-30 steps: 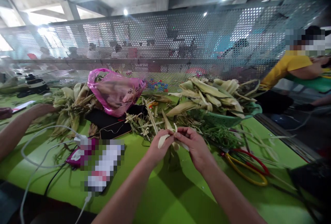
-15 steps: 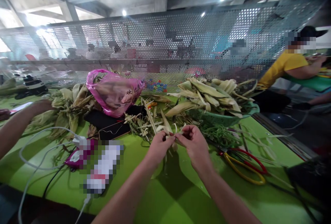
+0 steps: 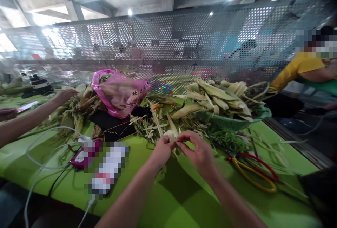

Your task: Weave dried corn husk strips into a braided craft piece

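My left hand (image 3: pixel 162 151) and my right hand (image 3: pixel 198 152) meet over the green table (image 3: pixel 168 200), both pinched on a small pale strip of corn husk (image 3: pixel 170 135) held between the fingertips. Loose husk scraps (image 3: pixel 147 124) lie on the table just beyond my hands. A green basket (image 3: pixel 234 122) heaped with corn husks (image 3: pixel 218 96) stands to the right behind my right hand.
A pink plastic bag (image 3: pixel 119 92) and a black phone (image 3: pixel 118 131) lie behind-left. Red and yellow scissors (image 3: pixel 254 171) rest at right. White cables (image 3: pixel 44 150) trail at left. A co-worker's arm (image 3: pixel 34 115) reaches into a husk pile at left; another person in yellow (image 3: pixel 302 70) sits far right. A perforated metal screen (image 3: pixel 168 45) backs the table.
My hands have drawn closer together and the husk strip is folded smaller between them. The co-worker's hand at left has moved right onto the husk pile.
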`<state>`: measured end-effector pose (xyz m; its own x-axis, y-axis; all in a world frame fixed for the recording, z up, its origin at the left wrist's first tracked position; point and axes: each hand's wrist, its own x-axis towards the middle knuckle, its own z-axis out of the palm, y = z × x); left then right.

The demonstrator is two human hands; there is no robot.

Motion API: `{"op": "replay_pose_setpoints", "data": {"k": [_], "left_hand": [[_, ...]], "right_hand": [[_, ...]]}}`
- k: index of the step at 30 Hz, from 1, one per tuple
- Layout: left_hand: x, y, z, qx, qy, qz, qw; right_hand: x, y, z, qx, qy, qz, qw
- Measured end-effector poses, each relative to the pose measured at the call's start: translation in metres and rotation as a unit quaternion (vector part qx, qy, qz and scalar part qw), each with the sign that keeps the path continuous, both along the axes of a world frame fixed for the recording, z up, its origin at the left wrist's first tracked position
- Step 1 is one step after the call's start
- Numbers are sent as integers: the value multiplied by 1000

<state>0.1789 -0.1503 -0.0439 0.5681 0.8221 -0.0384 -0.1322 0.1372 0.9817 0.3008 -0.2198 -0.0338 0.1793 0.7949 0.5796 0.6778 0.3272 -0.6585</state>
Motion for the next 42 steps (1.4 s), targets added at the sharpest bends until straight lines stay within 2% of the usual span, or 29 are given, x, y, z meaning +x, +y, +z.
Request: {"op": "replay_pose_setpoints", "data": {"k": [3, 7, 13, 17, 20, 26, 29, 32, 36, 39, 42], "left_hand": [[1, 3, -3, 25, -4, -17, 1000], [2, 5, -7, 101, 43, -65, 992], [-1, 4, -7, 156, 100, -71, 980], [0, 1, -3, 186, 73, -35, 979], [2, 0, -4, 163, 56, -37, 984], [-2, 1, 0, 27, 39, -72, 996], [-5, 0, 5, -2, 51, -71, 996], [-6, 1, 7, 24, 67, -74, 995], [-6, 7, 2, 150, 127, -73, 978], [-6, 10, -1, 206, 167, -68, 962], [-8, 11, -1, 222, 171, -70, 957]], "right_hand": [[6, 1, 4, -16, -18, 28, 999], [7, 3, 3, -31, -25, 12, 999], [6, 6, -2, -54, 85, -56, 993], [10, 9, -3, -72, 188, -23, 979], [11, 8, -2, -91, 219, 17, 971], [8, -2, 10, -77, 271, 22, 959], [7, -4, 16, -96, 281, 56, 953], [7, -4, 18, -104, 225, 64, 967], [9, -4, 16, -98, 59, 36, 993], [11, -5, 13, -89, -23, 19, 996], [12, -5, 13, -81, -55, 5, 995]]}}
